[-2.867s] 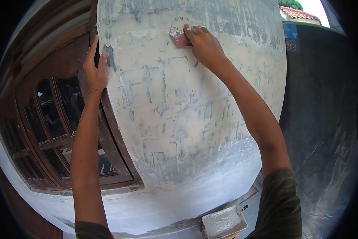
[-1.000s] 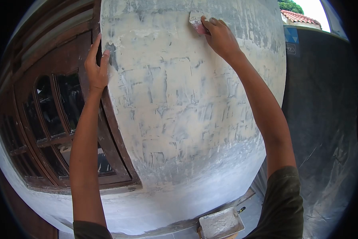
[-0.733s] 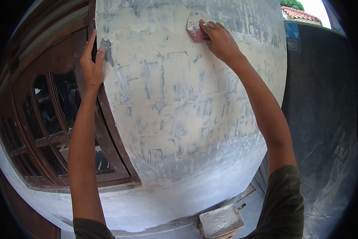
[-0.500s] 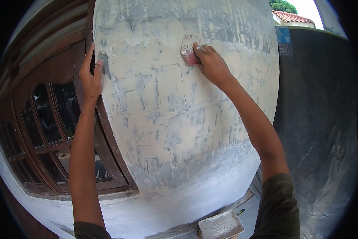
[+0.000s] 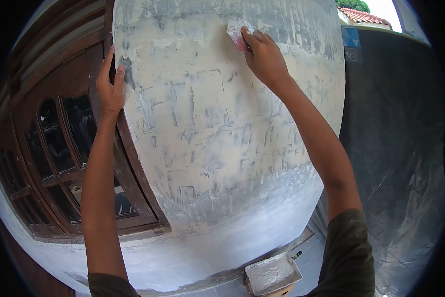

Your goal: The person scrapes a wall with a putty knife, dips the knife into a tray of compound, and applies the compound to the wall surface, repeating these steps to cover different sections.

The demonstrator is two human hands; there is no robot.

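My right hand (image 5: pixel 266 55) grips a putty knife (image 5: pixel 238 33), a flat scraper with a reddish part near my fingers and pale putty smeared over its blade. The blade is at the upper part of the wall (image 5: pixel 207 114), which is coated in patchy cream putty over grey. At the left, my left hand (image 5: pixel 111 84) rests with fingers stretched out against the wall's edge beside the wooden window frame (image 5: pixel 135 163). Nothing is held in it. Below, a tray of white putty (image 5: pixel 273 273) stands near the foot of the wall.
A brown wooden window (image 5: pixel 59 143) with dark glass panes fills the left side. On the right hangs a large dark sheet (image 5: pixel 395 148) with a blue label (image 5: pixel 351 39). A yellow-and-black handle (image 5: pixel 296 255) pokes out behind the tray. A tiled roof (image 5: pixel 365 17) shows beyond.
My right hand has moved the putty knife upward along the wall. My left hand stays at the wall's edge, and the whole view has shifted slightly.
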